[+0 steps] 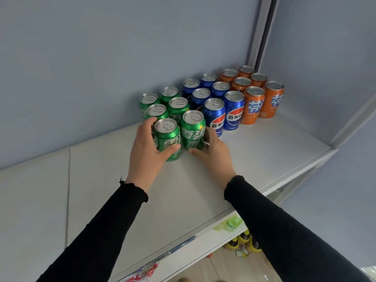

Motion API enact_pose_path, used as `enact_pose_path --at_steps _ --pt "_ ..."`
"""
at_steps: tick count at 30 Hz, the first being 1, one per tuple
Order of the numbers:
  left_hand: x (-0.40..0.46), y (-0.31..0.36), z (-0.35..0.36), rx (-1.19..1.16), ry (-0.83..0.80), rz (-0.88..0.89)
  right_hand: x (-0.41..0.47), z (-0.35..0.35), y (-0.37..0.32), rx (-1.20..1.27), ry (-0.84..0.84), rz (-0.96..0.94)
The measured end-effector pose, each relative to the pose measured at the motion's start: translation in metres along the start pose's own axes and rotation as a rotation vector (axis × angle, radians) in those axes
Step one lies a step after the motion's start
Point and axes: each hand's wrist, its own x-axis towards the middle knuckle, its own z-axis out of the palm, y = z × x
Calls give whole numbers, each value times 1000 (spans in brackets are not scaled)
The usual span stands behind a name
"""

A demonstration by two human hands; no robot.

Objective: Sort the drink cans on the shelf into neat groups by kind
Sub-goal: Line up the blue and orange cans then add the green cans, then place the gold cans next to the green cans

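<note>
I am gripping one front green can (167, 139) in my left hand (145, 151) and its neighbour (192, 133) in my right hand (213, 153). Sorting looks nearly finished; next I should be nudging both flush with their group.

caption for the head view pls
Both hands, left and right, grip front green cans beside blue and orange groups.
</note>
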Motion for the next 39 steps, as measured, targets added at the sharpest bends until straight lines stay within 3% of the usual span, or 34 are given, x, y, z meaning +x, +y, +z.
enact_pose_path --at_steps 16,20,27,39 --pt "-19 31 15 46 65 -229 7 -29 12 -163 -79 -136" --pt "-48 34 0 173 70 -254 -8 -47 4 -310 -36 -303" --pt "-104 27 -63 502 57 -224 -37 -20 -46 -341 -139 -648" --pt "-220 -39 -227 557 200 -362 -126 119 -148 -224 -435 -737"
